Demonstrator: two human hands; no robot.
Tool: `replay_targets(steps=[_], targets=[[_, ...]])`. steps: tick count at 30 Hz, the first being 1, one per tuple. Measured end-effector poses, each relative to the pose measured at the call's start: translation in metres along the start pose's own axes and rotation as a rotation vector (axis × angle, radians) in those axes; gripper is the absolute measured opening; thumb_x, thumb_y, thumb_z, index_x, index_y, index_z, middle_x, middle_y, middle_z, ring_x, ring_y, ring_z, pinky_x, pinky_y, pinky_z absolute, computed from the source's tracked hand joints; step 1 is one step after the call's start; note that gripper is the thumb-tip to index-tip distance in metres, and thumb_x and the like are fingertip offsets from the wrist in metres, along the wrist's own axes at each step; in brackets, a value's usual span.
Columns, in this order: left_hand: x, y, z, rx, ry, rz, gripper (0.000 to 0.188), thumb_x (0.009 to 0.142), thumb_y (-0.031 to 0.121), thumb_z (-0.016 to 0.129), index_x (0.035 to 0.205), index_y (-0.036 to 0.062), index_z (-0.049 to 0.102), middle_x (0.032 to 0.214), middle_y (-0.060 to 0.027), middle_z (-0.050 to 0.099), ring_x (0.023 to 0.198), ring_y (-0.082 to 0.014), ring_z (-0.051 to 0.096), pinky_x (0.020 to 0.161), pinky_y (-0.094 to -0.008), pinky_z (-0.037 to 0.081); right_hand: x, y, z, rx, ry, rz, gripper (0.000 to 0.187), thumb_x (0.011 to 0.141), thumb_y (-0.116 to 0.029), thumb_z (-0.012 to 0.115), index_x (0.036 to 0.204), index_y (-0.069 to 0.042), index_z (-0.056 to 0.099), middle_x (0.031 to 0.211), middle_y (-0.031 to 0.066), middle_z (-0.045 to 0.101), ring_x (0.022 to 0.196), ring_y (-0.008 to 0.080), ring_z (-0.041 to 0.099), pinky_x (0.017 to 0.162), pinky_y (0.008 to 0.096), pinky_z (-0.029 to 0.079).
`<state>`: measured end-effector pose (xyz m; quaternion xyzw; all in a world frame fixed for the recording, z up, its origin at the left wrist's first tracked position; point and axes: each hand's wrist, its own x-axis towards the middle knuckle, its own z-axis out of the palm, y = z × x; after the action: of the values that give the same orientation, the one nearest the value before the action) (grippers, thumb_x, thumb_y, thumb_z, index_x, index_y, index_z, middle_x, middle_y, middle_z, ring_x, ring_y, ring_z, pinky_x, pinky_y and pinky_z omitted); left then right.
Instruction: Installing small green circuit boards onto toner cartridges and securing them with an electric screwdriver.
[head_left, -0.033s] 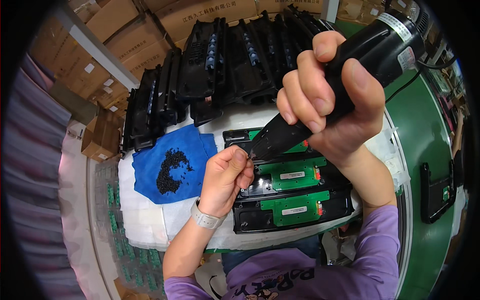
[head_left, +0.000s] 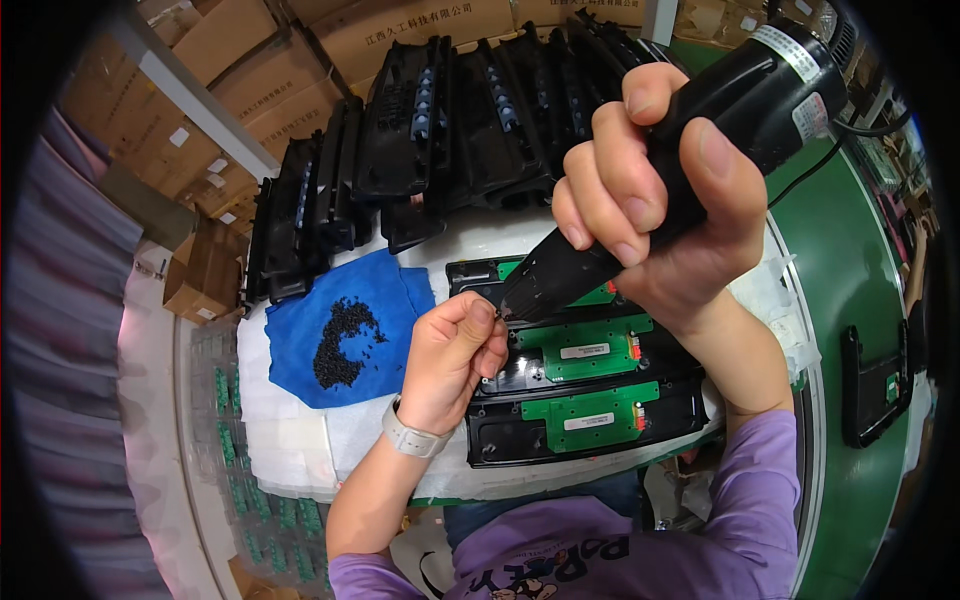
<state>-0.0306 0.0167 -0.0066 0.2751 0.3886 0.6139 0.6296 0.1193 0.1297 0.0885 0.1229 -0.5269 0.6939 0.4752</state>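
Observation:
My right hand is wrapped round a black corded electric screwdriver, tilted with its nose down to the left. At that nose, my left hand is pinched closed, thumb against forefinger; what it holds is too small to make out. Beneath both hands lie three black plastic panels in a row. Green circuit boards sit on the middle panel and the near panel. The far panel is partly covered by the screwdriver. Left of my left hand, a blue cloth carries a heap of tiny black screws.
Large black plastic housings stand packed along the back of the white-covered table. Cardboard boxes are stacked behind. To the right runs a green surface bearing another black housing. The screwdriver's cable hangs at upper right.

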Motion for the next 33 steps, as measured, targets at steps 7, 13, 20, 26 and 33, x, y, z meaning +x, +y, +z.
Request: replay_targets(steps=[7, 13, 20, 26, 33], targets=[[0.001, -0.005, -0.002, 0.055, -0.017, 0.052, 0.019, 0.086, 0.020, 0.060, 0.078, 0.0040, 0.054, 0.066, -0.0030, 0.055, 0.050, -0.0060, 0.043, 0.048, -0.0178, 0.036, 0.000, -0.001, 0.009, -0.080, 0.148, 0.051, 0.020, 0.089, -0.025, 0.042, 0.097, -0.007, 0.046, 0.058, -0.0010, 0.042, 0.043, 0.0088, 0.039, 0.052, 0.0274, 0.041], [0.001, -0.003, 0.001, 0.019, 0.058, 0.065, 0.024, 0.088, 0.024, 0.057, 0.077, 0.0028, 0.055, 0.065, -0.0045, 0.056, 0.047, -0.0056, 0.043, 0.045, -0.0176, 0.034, 0.002, 0.006, 0.012, -0.073, 0.382, 0.047, 0.017, 0.089, -0.023, 0.043, 0.094, -0.008, 0.048, 0.057, -0.0009, 0.041, 0.043, 0.0087, 0.039, 0.051, 0.0275, 0.039], [0.013, 0.013, -0.014, 0.383, 0.315, 0.262, 0.028, 0.088, 0.023, 0.058, 0.077, -0.0019, 0.063, 0.061, -0.0026, 0.057, 0.044, -0.0032, 0.040, 0.042, -0.0160, 0.029, 0.013, 0.009, -0.008, -0.185, 0.255, 0.102, 0.018, 0.084, -0.021, 0.050, 0.090, -0.004, 0.048, 0.054, 0.0003, 0.042, 0.041, 0.0095, 0.040, 0.047, 0.0269, 0.038], [0.018, 0.013, -0.018, 0.497, 0.311, 0.329, 0.020, 0.087, 0.015, 0.059, 0.084, -0.0039, 0.065, 0.065, -0.0026, 0.059, 0.048, -0.0030, 0.042, 0.044, -0.0155, 0.031, 0.019, 0.029, -0.033, -0.491, 0.202, 0.162, 0.020, 0.075, -0.018, 0.062, 0.073, -0.001, 0.052, 0.050, 0.0038, 0.046, 0.039, 0.0113, 0.043, 0.040, 0.0236, 0.035], [0.024, 0.012, -0.028, 0.531, 0.273, 0.285, 0.016, 0.088, 0.012, 0.057, 0.091, -0.0019, 0.063, 0.072, -0.0021, 0.060, 0.055, -0.0028, 0.046, 0.049, -0.0151, 0.034, 0.019, 0.037, -0.040, -0.498, 0.218, 0.162, 0.021, 0.074, -0.018, 0.063, 0.074, -0.001, 0.052, 0.049, 0.0043, 0.047, 0.038, 0.0114, 0.043, 0.041, 0.0241, 0.036]])
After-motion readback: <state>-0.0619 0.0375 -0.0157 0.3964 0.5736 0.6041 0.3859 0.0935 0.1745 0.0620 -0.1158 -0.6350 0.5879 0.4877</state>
